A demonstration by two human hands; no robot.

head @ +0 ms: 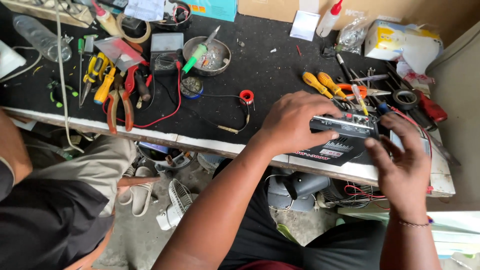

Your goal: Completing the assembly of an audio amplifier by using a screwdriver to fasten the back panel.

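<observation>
A small black electronic unit (345, 131) with knobs on its front panel lies on the black-topped workbench (260, 65), near the front edge. My left hand (295, 122) grips its left end from above. My right hand (402, 167) holds its right end, fingers curled at the front corner. Red and black wires (417, 125) run off the unit's right side.
Yellow-handled screwdrivers (325, 85), orange scissors and tape rolls lie just behind the unit. Pliers (120, 102), a multimeter (165, 55), a soldering iron in a metal bowl (207, 55) and a solder reel (246, 96) sit to the left. Another person (55, 200) sits at left. Small fans lie on the floor.
</observation>
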